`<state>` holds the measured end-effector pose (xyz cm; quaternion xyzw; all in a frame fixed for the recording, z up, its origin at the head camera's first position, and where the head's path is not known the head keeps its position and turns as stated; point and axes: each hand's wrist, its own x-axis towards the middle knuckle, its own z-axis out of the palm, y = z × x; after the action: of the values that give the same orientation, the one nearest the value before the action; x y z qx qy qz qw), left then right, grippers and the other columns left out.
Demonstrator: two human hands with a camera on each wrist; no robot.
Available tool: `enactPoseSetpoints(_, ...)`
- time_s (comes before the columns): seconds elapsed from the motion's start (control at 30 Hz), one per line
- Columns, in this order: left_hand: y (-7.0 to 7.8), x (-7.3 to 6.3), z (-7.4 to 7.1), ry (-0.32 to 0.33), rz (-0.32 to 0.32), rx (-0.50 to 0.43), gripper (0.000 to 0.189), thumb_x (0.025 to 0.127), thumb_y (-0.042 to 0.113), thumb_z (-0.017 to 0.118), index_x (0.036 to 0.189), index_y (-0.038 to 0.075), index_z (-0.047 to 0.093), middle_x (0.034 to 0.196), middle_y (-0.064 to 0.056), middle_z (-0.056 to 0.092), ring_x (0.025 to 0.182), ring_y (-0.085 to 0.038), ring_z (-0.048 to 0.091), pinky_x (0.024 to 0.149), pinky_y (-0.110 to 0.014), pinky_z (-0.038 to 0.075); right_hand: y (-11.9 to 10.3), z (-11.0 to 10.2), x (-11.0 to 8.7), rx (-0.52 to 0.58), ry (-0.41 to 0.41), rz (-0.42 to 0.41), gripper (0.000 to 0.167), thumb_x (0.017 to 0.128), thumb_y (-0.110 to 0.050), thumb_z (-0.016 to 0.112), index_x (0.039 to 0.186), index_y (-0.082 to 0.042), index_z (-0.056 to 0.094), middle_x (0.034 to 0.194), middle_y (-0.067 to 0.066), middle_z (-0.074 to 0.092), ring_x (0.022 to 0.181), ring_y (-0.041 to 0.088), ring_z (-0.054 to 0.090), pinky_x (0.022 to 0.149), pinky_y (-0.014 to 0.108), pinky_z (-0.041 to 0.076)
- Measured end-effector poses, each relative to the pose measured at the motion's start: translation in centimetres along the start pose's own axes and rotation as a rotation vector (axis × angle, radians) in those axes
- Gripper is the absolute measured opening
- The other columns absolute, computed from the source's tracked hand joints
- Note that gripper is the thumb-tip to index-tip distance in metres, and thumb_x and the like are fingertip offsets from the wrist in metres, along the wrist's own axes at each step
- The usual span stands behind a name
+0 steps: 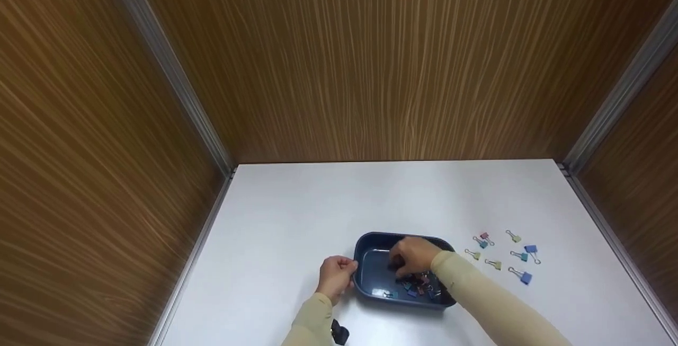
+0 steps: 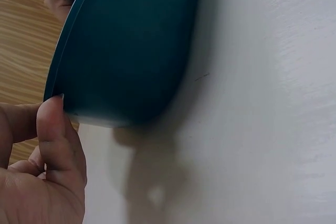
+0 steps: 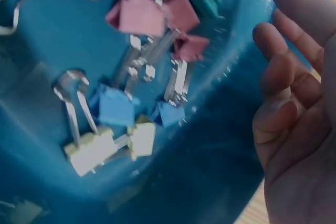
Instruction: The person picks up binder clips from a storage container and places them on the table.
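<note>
A dark blue rectangular plastic tray (image 1: 374,269) stands on the white table. My left hand (image 1: 336,276) pinches its left rim between thumb and fingers; the left wrist view shows the fingertips (image 2: 51,114) right on the tray's edge. Inside the tray lie several small binder clips, among them a pink one (image 3: 139,15), a blue one (image 3: 115,106) and a yellow one (image 3: 90,152). My right hand (image 1: 416,255) reaches over the tray above these clips. In the right wrist view that hand (image 3: 299,93) has loosely bent fingers and nothing between them.
Several more binder clips lie on the table right of the tray, including a blue one (image 1: 525,277) and a yellow one (image 1: 493,264). A small black object (image 1: 339,332) sits by the left forearm. Wood-grain panels (image 1: 392,70) enclose the table at the back and sides.
</note>
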<state>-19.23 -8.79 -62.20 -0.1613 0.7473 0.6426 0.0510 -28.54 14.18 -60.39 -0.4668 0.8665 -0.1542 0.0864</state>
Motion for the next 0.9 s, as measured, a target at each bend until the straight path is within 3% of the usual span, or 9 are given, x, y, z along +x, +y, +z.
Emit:
enactPoseSetpoints(0.17,0.0,-0.1,0.1,0.007,0.001,0.001,0.010,0.090,0.012,0.066,0.091,0.002,0.063,0.076,-0.004,0.059,0.051,-0.010,0.051,0.047,-0.027,0.047,-0.4,1.2,0.0,0.005,-0.090,0.025,0.032,0.062,-0.030,0.088,0.088,-0.017,0.076,0.074,-0.008,0.068,0.063,0.000,0.056,0.061,0.021,0.050)
enactPoseSetpoints(0.43,0.1,-0.2,0.2,0.013,0.013,0.000,0.009,0.089,0.010,0.066,0.089,0.002,0.063,0.074,-0.003,0.059,0.048,-0.009,0.050,0.044,-0.025,0.043,-1.1,1.9,0.3,0.042,-0.155,0.022,0.026,0.062,-0.023,0.088,0.082,-0.019,0.072,0.066,-0.014,0.062,0.058,-0.002,0.052,0.056,0.017,0.046)
enactPoseSetpoints(0.9,0.0,0.0,0.2,0.021,0.018,0.009,0.009,0.089,0.011,0.067,0.090,0.002,0.064,0.075,-0.003,0.059,0.050,-0.009,0.051,0.047,-0.028,0.047,-1.6,1.9,0.6,-0.015,-0.129,-0.081,0.019,0.066,-0.008,0.080,0.082,-0.018,0.074,0.069,-0.013,0.065,0.059,-0.004,0.051,0.057,0.012,0.044)
